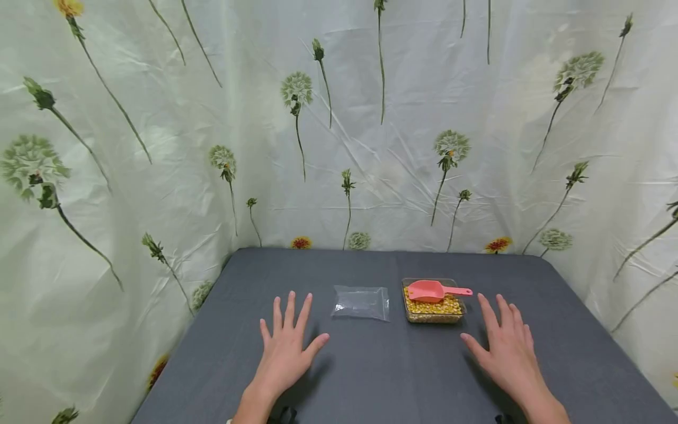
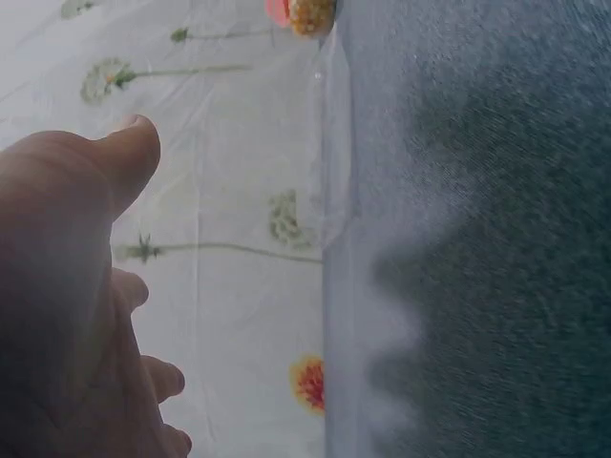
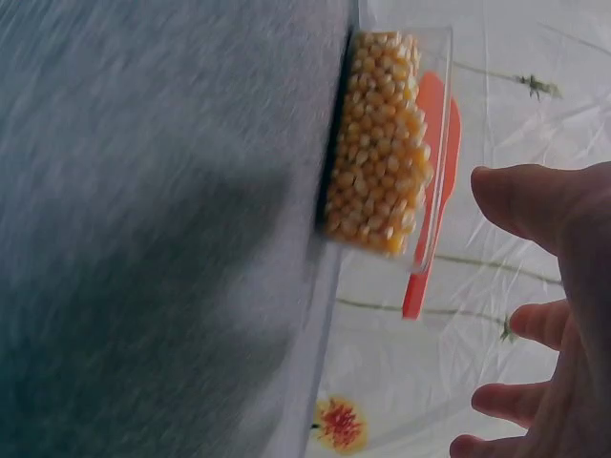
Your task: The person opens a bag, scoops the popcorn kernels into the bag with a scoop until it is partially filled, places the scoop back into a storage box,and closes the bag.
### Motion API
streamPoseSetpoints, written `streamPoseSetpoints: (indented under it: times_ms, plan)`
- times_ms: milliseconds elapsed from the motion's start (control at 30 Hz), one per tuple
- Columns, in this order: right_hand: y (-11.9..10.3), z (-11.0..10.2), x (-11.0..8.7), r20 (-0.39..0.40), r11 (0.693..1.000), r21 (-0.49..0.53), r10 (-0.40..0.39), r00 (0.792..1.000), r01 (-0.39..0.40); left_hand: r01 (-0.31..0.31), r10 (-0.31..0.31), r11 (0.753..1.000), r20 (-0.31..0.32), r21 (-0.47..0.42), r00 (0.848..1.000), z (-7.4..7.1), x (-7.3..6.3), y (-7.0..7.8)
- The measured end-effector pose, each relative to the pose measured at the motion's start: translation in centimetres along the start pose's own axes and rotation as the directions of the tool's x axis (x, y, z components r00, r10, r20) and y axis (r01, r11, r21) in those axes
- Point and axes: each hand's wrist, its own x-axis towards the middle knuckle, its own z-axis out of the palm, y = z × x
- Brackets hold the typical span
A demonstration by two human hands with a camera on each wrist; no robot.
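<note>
A clear box (image 1: 435, 318) filled with yellow corn kernels (image 3: 377, 143) stands right of the table's middle. On the kernels lies a pink scoop (image 1: 426, 290), its handle jutting out over the box's right rim. Left of the box a clear plastic bag (image 1: 361, 302) lies flat; whether anything is in it, I see nothing. My left hand (image 1: 286, 355) hovers over the table, fingers spread, nearest to the bag and touching nothing. My right hand (image 1: 507, 350) is held above the table just right of the box, fingers extended, apart from the scoop's handle.
A dark grey cloth covers the table (image 1: 381, 377). Behind it and along both sides hangs a pale curtain (image 1: 339, 147) printed with dandelions and flowers, meeting the table's back edge.
</note>
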Motion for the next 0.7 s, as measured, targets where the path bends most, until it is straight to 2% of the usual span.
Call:
streamPoseSetpoints:
  times_ms: [200,700]
  plan:
    - [-1.6,-0.2,0.4,-0.022,0.998,0.005,-0.060,0.998,0.060,-0.039,0.039,0.999,0.015,-0.021,0.999,-0.4,0.7,0.8]
    - [-5.0,-0.6,2.1,-0.110,0.977,0.124,-0.162,0.981,0.175,-0.126,0.136,0.980,0.057,-0.152,0.989,-1.0,3.1,3.0]
